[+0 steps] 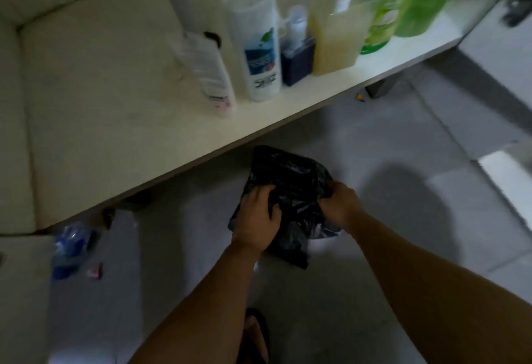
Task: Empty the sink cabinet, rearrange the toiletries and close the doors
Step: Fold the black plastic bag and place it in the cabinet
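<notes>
A crumpled black plastic bag (290, 179) hangs over the grey floor, just in front of the cabinet's white bottom shelf (95, 110). My left hand (257, 217) grips the bag's left side and my right hand (339, 205) grips its right side, fingers curled into the plastic. On the shelf's right part stand toiletries: a leaning white tube (211, 75), a white bottle with a blue label (260, 47), a small dark blue bottle (298, 58), a pale yellow bottle (336, 41) and blurred green bottles (403, 6). The shelf's left part is bare.
A crushed blue-and-clear plastic bottle (70, 248) and a small pink item (95, 271) lie on the floor at the left, near the cabinet's corner. A white door panel (506, 179) shows at the right edge. My sandalled foot (256, 332) is below.
</notes>
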